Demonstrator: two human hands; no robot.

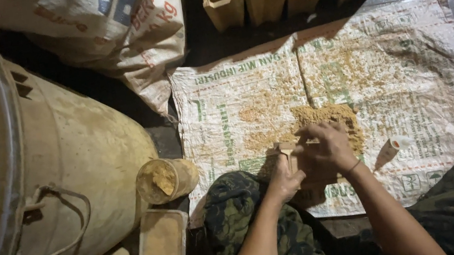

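Sawdust-like crumbs lie heaped on the woven sack sheet (413, 87) in front of my knees, and I judge I am mid-filling: my left hand (283, 180) is clasped around a small wooden box (285, 150) just beside the tan pile (327, 118), while my right hand (326, 148) curls over its top, pressing material in. Next calls for a firm, level push, box kept upright.
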